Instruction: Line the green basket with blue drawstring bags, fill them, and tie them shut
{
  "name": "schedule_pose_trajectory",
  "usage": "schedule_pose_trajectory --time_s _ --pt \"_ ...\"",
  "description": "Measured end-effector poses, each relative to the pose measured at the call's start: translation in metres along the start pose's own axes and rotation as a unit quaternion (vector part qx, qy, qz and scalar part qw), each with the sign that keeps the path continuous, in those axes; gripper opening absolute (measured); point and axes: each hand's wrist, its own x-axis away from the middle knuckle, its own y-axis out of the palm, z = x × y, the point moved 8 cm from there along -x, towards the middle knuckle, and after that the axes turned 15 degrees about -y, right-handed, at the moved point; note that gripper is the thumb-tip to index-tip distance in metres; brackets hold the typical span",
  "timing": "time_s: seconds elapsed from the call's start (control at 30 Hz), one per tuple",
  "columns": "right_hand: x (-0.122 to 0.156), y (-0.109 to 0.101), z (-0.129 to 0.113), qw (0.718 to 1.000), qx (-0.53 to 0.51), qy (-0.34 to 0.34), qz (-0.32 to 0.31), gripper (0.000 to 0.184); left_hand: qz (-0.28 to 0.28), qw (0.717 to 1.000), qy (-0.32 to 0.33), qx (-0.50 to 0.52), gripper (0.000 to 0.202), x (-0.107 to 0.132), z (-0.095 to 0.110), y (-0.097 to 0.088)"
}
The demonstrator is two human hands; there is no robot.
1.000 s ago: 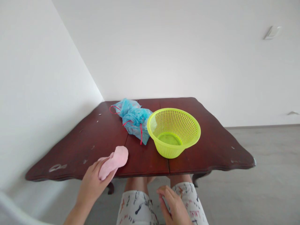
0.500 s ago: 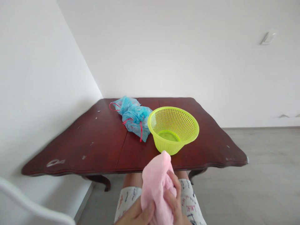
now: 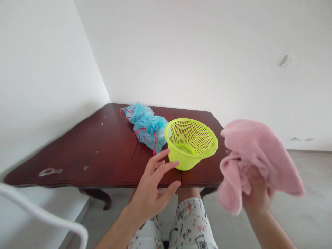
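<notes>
My right hand (image 3: 256, 188) is closed around a crumpled pink cloth (image 3: 261, 148), held up past the table's right front side. Folds of the cloth hide most of those fingers. My left hand (image 3: 157, 185) has its fingers spread and holds nothing; its fingertips are in front of a yellow-green plastic basket (image 3: 192, 164), and I cannot tell whether they touch it. The basket stands upright on the table and has a mesh wall; no contents show in it. Touching or close to its left side lie two knotted blue plastic bags (image 3: 150, 129) with red drawstrings.
The dark red wooden table (image 3: 85, 152) stands in a corner against white walls and has scuffed patches at its left. A white curved bar (image 3: 46, 219) crosses the lower left. My legs in patterned shorts (image 3: 190, 224) are below the table's front edge.
The pink cloth has moved from between both hands at the lower middle to the right, in my right hand alone. My left hand has let go and come up beside the basket.
</notes>
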Motion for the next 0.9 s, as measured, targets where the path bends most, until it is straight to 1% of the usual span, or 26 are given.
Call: schedule_pose_trajectory --time_s 0.03,0.07,0.1,0.17,0.2,0.23,0.3,0.37,0.47,0.5,0.53,0.6,0.63,0.67,0.7,0.73,0.77,0.83,0.87,0.9 --pt "-0.028 0.003 0.005 0.999 -0.007 0.005 0.034 0.051 0.018 1.000 -0.004 -0.023 0.073 -0.015 -0.001 0.002" --pt "-0.053 0.014 0.014 0.996 -0.050 0.043 0.053 0.048 0.026 0.999 -0.011 -0.043 0.086 -0.030 -0.004 0.007" --pt "-0.076 0.033 0.020 0.992 -0.096 0.077 0.034 0.048 0.027 0.998 -0.021 -0.059 0.101 -0.044 -0.007 0.013" --pt "-0.110 0.083 0.027 0.980 -0.140 0.121 -0.069 0.052 0.019 0.996 -0.045 -0.070 0.124 -0.068 -0.014 0.029" --pt "-0.118 0.106 0.029 0.972 -0.149 0.136 -0.120 0.054 0.014 0.996 -0.056 -0.065 0.132 -0.076 -0.019 0.036" --pt "-0.121 0.127 0.032 0.962 -0.149 0.149 -0.172 0.054 0.012 0.996 -0.066 -0.055 0.135 -0.083 -0.023 0.043" --pt "-0.113 0.161 0.038 0.937 -0.143 0.179 -0.265 0.051 0.018 0.996 -0.081 -0.025 0.135 -0.089 -0.030 0.050" --pt "-0.096 0.184 0.045 0.905 -0.128 0.222 -0.340 0.046 0.022 0.995 -0.098 0.004 0.125 -0.090 -0.035 0.054" --pt "-0.075 0.200 0.047 0.846 -0.116 0.295 -0.429 0.045 0.027 0.991 -0.128 0.021 0.102 -0.088 -0.040 0.055" --pt "-0.073 0.203 0.045 0.825 -0.112 0.303 -0.463 0.046 0.035 0.990 -0.135 0.014 0.093 -0.088 -0.041 0.053" --pt "-0.074 0.204 0.041 0.804 -0.104 0.297 -0.504 0.046 0.047 0.989 -0.139 0.000 0.085 -0.087 -0.041 0.050" --pt "-0.082 0.205 0.034 0.759 -0.069 0.242 -0.600 0.041 0.073 0.987 -0.142 -0.035 0.077 -0.086 -0.041 0.043" --pt "-0.086 0.204 0.033 0.729 -0.044 0.198 -0.654 0.035 0.085 0.985 -0.139 -0.050 0.080 -0.086 -0.042 0.040" --pt "-0.090 0.203 0.032 0.696 -0.011 0.144 -0.703 0.028 0.096 0.985 -0.134 -0.060 0.086 -0.085 -0.042 0.037" --pt "-0.095 0.202 0.034 0.664 0.029 0.076 -0.743 0.020 0.104 0.984 -0.126 -0.066 0.092 -0.085 -0.042 0.033" --pt "-0.101 0.202 0.036 0.639 0.078 -0.007 -0.766 0.014 0.108 0.985 -0.116 -0.068 0.098 -0.085 -0.042 0.031" --pt "-0.107 0.204 0.037 0.617 0.126 -0.108 -0.769 0.015 0.108 0.986 -0.109 -0.065 0.103 -0.085 -0.043 0.030" --pt "-0.112 0.213 0.031 0.571 0.180 -0.335 -0.728 0.031 0.096 0.989 -0.101 -0.048 0.105 -0.086 -0.045 0.029" --pt "-0.109 0.217 0.025 0.541 0.176 -0.438 -0.696 0.042 0.087 0.991 -0.099 -0.037 0.106 -0.086 -0.046 0.030" --pt "-0.102 0.220 0.020 0.508 0.155 -0.521 -0.668 0.052 0.079 0.992 -0.096 -0.026 0.106 -0.086 -0.046 0.031"
